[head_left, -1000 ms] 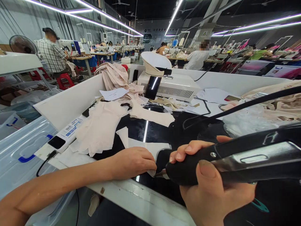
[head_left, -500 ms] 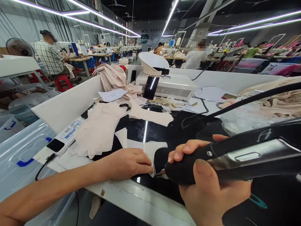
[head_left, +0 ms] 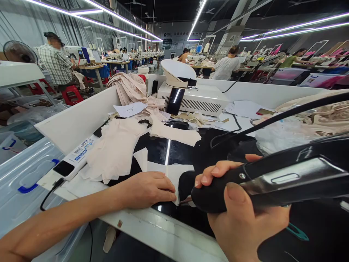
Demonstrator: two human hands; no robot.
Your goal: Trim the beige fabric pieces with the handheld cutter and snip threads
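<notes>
My right hand (head_left: pixel 242 218) is closed around a thick black corded handheld tool (head_left: pixel 261 193) with a silver metal strip along its side. The tool's narrow metal tip (head_left: pixel 187 201) points left and meets the edge of a pale cloth piece (head_left: pixel 171 171). This piece lies on the glossy black work surface (head_left: pixel 158 149), with a narrow flap at its left end. My left hand (head_left: pixel 151 189) rests over the near part of the cloth, fingers stretched out and fingertips just left of the tip. Its thumb is hidden.
Stacked pale cloth pieces (head_left: pixel 111 149) lie at the left, beside a white power bank (head_left: pixel 75 160). Behind are a leaning phone (head_left: pixel 175 101) and a vented white machine (head_left: pixel 196 100). A black cable (head_left: pixel 286 116) crosses the right side. Low white walls (head_left: pixel 79 120) border the table.
My left fingers have gone from bunched at the cloth's near corner to lying flatter on it. The tool tip stays at the cloth edge. The view has shifted slightly.
</notes>
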